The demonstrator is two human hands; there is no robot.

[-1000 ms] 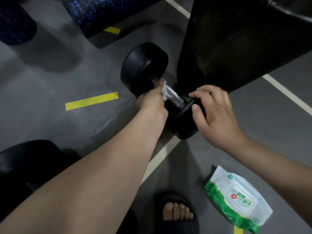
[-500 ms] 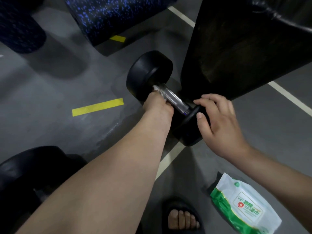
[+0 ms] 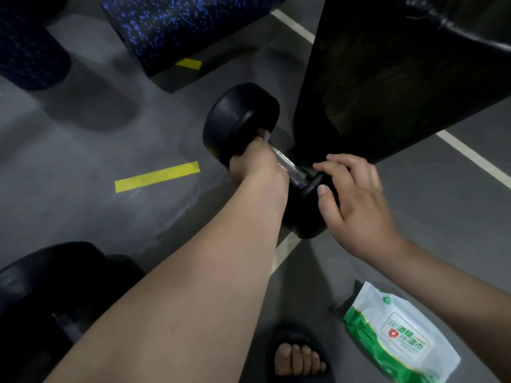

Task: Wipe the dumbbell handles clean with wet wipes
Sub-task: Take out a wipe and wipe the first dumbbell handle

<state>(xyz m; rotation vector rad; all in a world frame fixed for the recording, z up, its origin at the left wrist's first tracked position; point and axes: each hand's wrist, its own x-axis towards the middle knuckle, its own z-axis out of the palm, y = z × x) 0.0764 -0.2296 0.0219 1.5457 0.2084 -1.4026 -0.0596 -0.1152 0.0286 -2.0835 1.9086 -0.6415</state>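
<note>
Grey floor (image 3: 69,150). Long yellow tape strip (image 3: 157,176) stuck flat on it. Beyond the strip: black foam roller (image 3: 177,26) flecked blue, with a short yellow tape piece (image 3: 188,63) at its edge. Far right of the strip: big black padded slab (image 3: 401,73), with a white floor line (image 3: 470,156) running past. Nearer than the strip, rightward: black sandal (image 3: 293,334), toes showing.

Both arms are bare from the frame edge to the fingertips. The left forearm (image 3: 193,272), broad and close to the lens, fills the stretch from 7 o'clock up toward the centre. The slimmer-looking right forearm (image 3: 442,275) enters from 4 o'clock. The left hand (image 3: 257,164) shows only its back and wrist. The right hand (image 3: 356,194) has a short, plain thumbnail. At 6 o'clock a black open-toed slide sandal (image 3: 290,334) is worn on one foot, its toes (image 3: 300,357) uncovered.
</note>
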